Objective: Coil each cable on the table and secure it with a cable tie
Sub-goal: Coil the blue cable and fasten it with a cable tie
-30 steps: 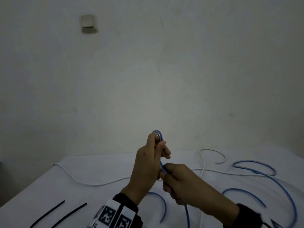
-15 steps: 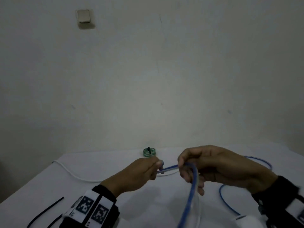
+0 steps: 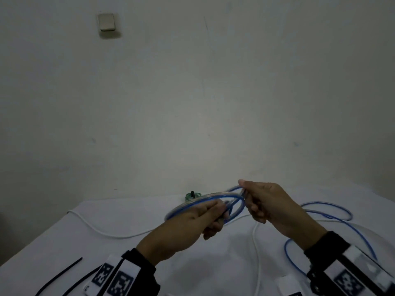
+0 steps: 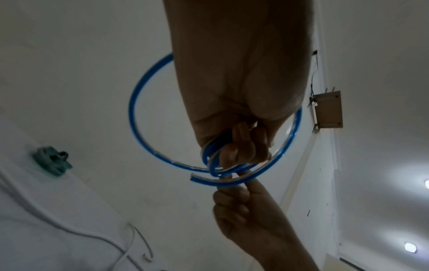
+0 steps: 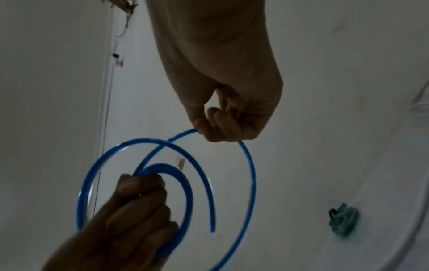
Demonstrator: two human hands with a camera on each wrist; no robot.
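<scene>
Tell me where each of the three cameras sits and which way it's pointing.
Head: worn on the head, facing forward and down at the white table; shows left hand and right hand holding the blue cable.
Left wrist: looks along the left hand at the coil.
Right wrist: looks along the right hand; the left hand grips the coil below.
Shared: all three show the green coiled bundle.

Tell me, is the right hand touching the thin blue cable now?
Touching. In the right wrist view, the right hand pinches the thin blue cable between curled fingers, no gap showing.
</scene>
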